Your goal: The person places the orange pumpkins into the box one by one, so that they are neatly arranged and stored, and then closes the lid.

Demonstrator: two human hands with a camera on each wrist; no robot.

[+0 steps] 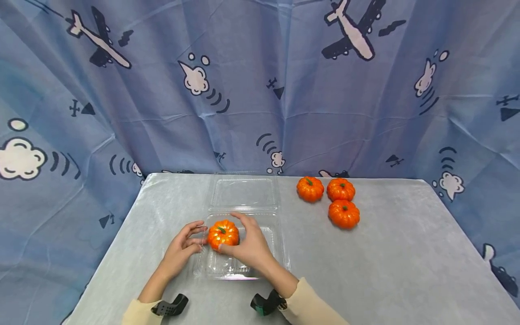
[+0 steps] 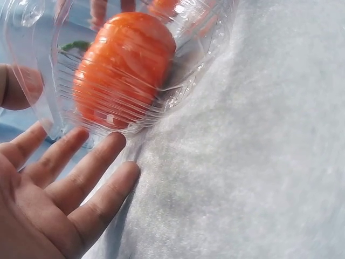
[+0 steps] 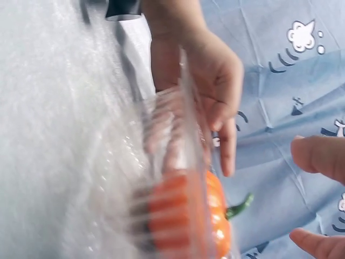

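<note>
A small orange pumpkin (image 1: 223, 234) with a green stem sits in the left part of a clear plastic clamshell container (image 1: 280, 253), whose lid (image 1: 243, 193) lies folded back. Outside the container's left wall is my left hand (image 1: 180, 248); in the left wrist view its spread fingertips (image 2: 116, 141) are right at the ribbed wall. My right hand (image 1: 255, 248) arches over the container, thumb and fingers parted around the pumpkin. In the right wrist view, the right fingertips (image 3: 307, 154) stand apart from the pumpkin (image 3: 218, 216).
Three more orange pumpkins (image 1: 310, 189) (image 1: 341, 189) (image 1: 344, 214) are grouped at the back of the table, right of the container. The table (image 1: 386, 271) has a pale grey cover. Behind it hangs a blue curtain (image 1: 243, 135) printed with planes and clouds.
</note>
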